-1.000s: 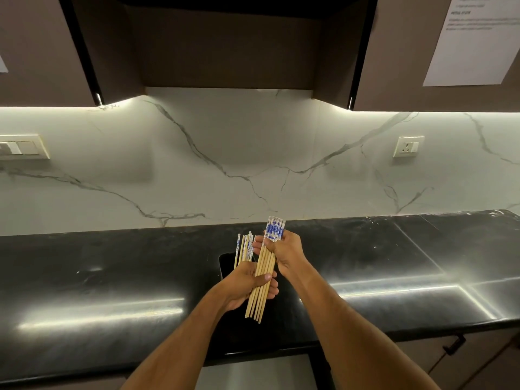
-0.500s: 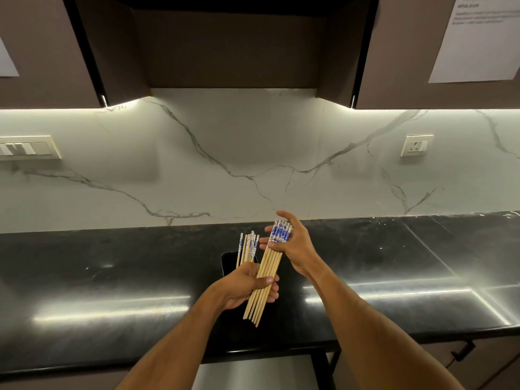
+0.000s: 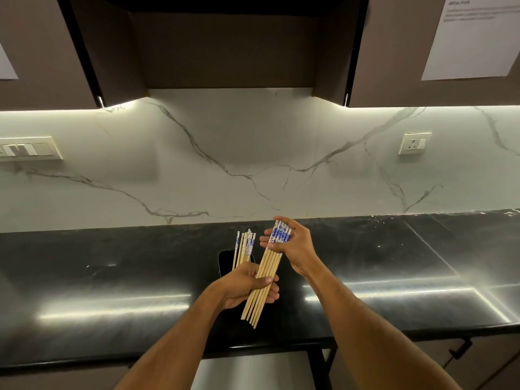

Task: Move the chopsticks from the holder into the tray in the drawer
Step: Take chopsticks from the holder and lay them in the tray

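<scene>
A bundle of wooden chopsticks (image 3: 263,282) with blue-and-white tops slants across the middle of the head view, held by both hands. My left hand (image 3: 243,285) grips the bare lower shafts. My right hand (image 3: 292,246) cups the patterned tops. Behind my left hand, several more chopsticks (image 3: 244,246) stand upright in a black holder (image 3: 225,261) on the black counter (image 3: 112,291). Below the counter edge a pale drawer surface (image 3: 247,370) shows between my forearms; any tray in it is out of sight.
The marble backsplash carries a switch plate (image 3: 28,149) at left and a socket (image 3: 415,143) at right. Dark upper cabinets (image 3: 225,38) hang overhead, with a paper sheet (image 3: 475,35) on the right door. A cabinet handle (image 3: 460,347) sits at lower right.
My right hand has loosened from a tight grip on the chopstick tops to a cupped hold. The bundle has stayed between both hands.
</scene>
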Demonstrator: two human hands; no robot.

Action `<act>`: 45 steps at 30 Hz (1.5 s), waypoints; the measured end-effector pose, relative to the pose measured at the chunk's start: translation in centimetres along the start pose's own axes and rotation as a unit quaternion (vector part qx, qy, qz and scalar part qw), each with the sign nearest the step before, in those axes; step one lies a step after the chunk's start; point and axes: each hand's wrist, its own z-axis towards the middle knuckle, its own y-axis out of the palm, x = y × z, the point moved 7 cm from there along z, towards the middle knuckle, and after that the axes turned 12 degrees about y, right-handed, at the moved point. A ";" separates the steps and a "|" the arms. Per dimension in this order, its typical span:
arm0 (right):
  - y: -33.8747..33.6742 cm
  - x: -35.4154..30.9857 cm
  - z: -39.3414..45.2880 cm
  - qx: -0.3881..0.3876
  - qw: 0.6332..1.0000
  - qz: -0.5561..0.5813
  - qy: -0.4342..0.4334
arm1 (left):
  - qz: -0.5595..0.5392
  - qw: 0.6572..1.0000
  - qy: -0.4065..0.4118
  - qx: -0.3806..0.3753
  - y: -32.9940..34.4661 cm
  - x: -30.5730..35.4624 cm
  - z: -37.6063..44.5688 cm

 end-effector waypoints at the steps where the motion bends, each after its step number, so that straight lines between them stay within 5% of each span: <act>1: -0.1 0.2 -0.1 0.004 1.000 0.004 0.001 | 0.005 1.000 -0.003 -0.001 0.1 0.0 -0.1; 10: -0.3 1.7 -1.9 0.032 0.999 0.037 0.006 | 0.111 0.993 -0.025 0.008 -0.3 -0.3 -1.1; 15: -0.6 0.7 -3.6 0.122 0.981 -0.147 -0.029 | 0.221 0.975 -0.021 0.021 -1.8 0.0 -2.6; 17: 0.2 -0.8 -4.5 0.146 0.942 -0.285 -0.101 | 0.294 0.955 -0.016 0.023 -2.7 -0.1 -3.3; 19: 3.1 -1.3 -5.4 0.078 0.877 -0.452 -0.140 | 0.374 0.927 -0.013 0.026 -3.4 -0.4 -4.1; 22: 8.2 2.0 -7.5 -0.070 0.717 -0.684 -0.113 | 0.473 0.880 -0.034 0.024 -3.7 -1.6 -6.0; 24: 10.0 4.5 -9.2 -0.096 0.644 -0.754 -0.085 | 0.560 0.828 -0.035 0.003 -3.4 -2.3 -7.2; 26: 10.9 6.7 -10.6 -0.096 0.612 -0.782 -0.068 | 0.631 0.775 -0.033 -0.026 -2.9 -3.0 -8.5; 31: 12.1 11.9 -13.6 -0.115 0.614 -0.781 -0.013 | 0.694 0.712 -0.073 -0.080 -2.5 -7.2 -11.5; 36: 11.9 16.3 -16.3 -0.117 0.608 -0.785 0.025 | 0.705 0.698 -0.059 -0.109 -0.8 -11.0 -14.2; 45: 9.8 24.5 -21.7 -0.147 0.616 -0.773 0.049 | 0.660 0.743 -0.038 -0.102 1.9 -19.5 -18.9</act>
